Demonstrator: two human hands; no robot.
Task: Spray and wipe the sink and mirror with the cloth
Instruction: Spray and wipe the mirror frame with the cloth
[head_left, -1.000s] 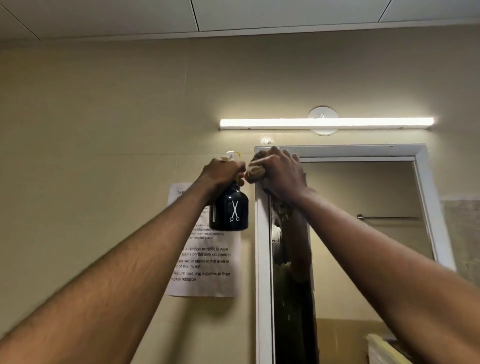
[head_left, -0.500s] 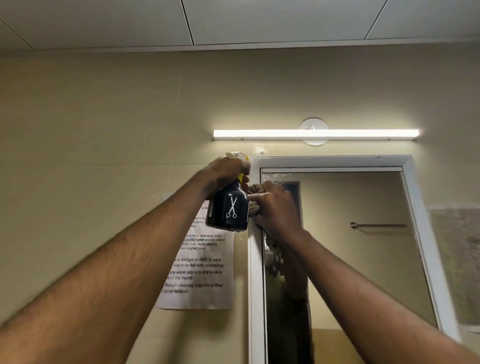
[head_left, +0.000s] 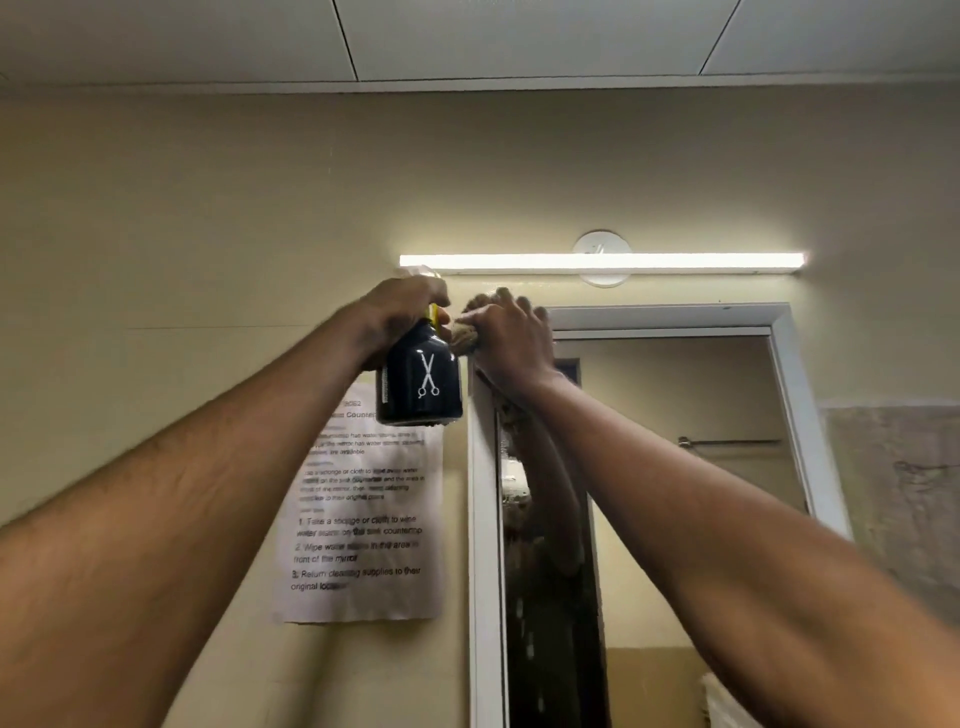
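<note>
The white-framed mirror (head_left: 670, 415) hangs on the beige wall ahead, its glass reflecting a towel rail and my arm. My right hand (head_left: 511, 338) presses a bunched tan cloth (head_left: 464, 335) against the frame's top left corner. Just to the left, my left hand (head_left: 402, 312) grips the neck of a dark spray bottle (head_left: 420, 382) with a white scissors mark; the bottle hangs upright beside the mirror's left edge, almost touching the cloth. The sink is out of view.
A lit strip light (head_left: 602, 261) runs above the mirror. A printed instruction sheet (head_left: 363, 514) is stuck to the wall left of the frame, below the bottle. White ceiling panels (head_left: 519, 36) span the top. A patchy wall section (head_left: 893, 493) lies to the right.
My right hand with the cloth dropped down onto the glass, then rose again to the frame's top left corner. The left hand stayed beside it with the bottle. The view tilted upward.
</note>
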